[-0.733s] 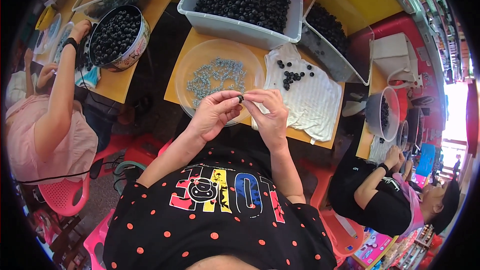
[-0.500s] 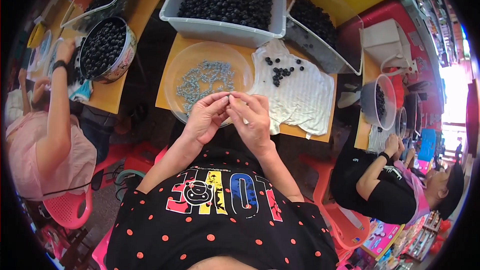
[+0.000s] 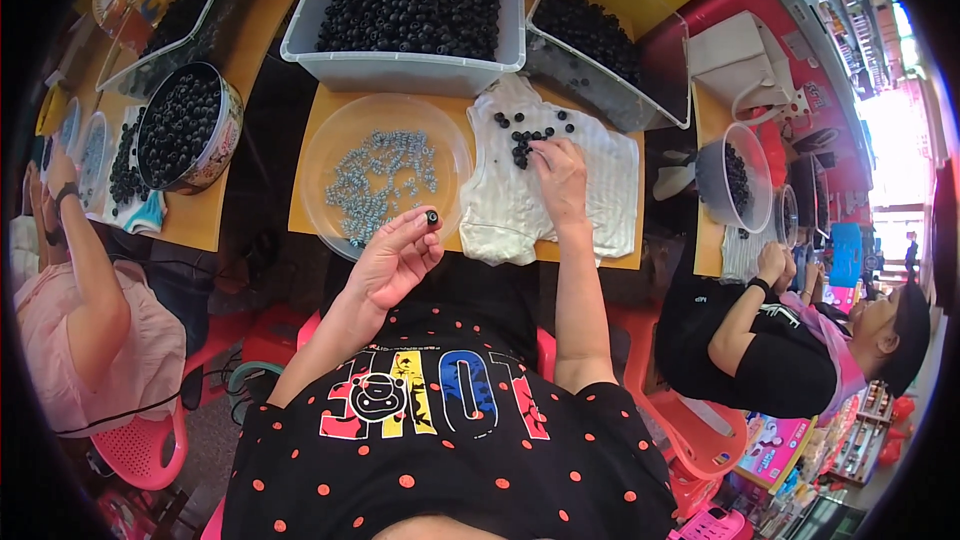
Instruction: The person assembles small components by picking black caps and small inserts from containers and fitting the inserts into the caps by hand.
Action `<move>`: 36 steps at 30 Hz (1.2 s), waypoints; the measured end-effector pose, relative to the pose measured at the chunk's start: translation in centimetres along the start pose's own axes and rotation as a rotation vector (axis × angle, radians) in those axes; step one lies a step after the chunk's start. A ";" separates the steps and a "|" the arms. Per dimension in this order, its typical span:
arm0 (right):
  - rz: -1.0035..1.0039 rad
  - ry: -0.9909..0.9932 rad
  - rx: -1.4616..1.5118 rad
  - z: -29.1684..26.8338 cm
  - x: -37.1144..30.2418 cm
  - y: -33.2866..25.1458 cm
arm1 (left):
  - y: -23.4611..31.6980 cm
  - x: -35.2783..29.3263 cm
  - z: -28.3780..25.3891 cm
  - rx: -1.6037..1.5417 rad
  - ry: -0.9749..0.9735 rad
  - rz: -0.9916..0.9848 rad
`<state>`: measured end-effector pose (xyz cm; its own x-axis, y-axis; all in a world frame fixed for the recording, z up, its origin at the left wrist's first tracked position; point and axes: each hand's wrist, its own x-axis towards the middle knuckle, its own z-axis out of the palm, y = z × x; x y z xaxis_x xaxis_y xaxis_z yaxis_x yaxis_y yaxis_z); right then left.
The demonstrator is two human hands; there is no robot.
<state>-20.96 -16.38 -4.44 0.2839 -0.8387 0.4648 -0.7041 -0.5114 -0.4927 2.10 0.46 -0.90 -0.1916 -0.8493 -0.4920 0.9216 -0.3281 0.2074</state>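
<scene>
My left hand [image 3: 397, 260] is raised over the near table edge and pinches a small black bead [image 3: 432, 217] between thumb and fingertips. My right hand [image 3: 560, 178] reaches forward onto a white cloth [image 3: 590, 195], fingertips touching a small pile of loose black beads [image 3: 527, 136]. Just left of the cloth a clear round plastic dish [image 3: 330, 155] holds several small silver metal pieces [image 3: 385, 180].
A grey tub [image 3: 400, 70] heaped with black beads stands behind the dish, with a clear tub [image 3: 600, 90] of beads to its right. A round tin [image 3: 215, 145] of beads sits on the left table. One person works at left [image 3: 70, 300], another at right [image 3: 780, 340].
My hands were together in front of my chest, both on the bead. They have separated: the right hand has reached out to the beads on the cloth, the left keeps the bead.
</scene>
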 end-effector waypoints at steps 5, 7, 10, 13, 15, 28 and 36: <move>0.003 -0.033 -0.010 1.0 -0.2 0.9 | -0.2 0.0 0.0 0.021 -0.004 -0.003; -0.024 0.001 -0.017 0.9 -0.4 0.9 | 0.0 0.1 0.3 0.035 -0.002 -0.015; 0.092 -0.011 0.118 0.3 -1.0 0.0 | 0.2 0.3 0.8 0.077 -0.008 -0.006; 0.201 0.004 0.174 -0.6 -1.2 -1.3 | 0.6 0.6 1.8 0.117 -0.016 0.005; 0.111 0.049 0.111 -0.2 -1.2 -0.6 | 0.6 0.8 1.9 0.120 -0.031 0.003; 0.086 0.060 0.062 0.2 -1.2 0.1 | 0.5 0.5 1.1 0.114 -0.043 0.014; 0.452 0.002 0.836 -2.7 -2.8 -8.0 | 0.9 1.3 2.3 0.195 -0.039 0.058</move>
<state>-17.88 -9.43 0.23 0.0965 -0.9901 0.1022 -0.0525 -0.1076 -0.9928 1.92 -1.88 0.61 -0.1568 -0.8831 -0.4422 0.8494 -0.3490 0.3959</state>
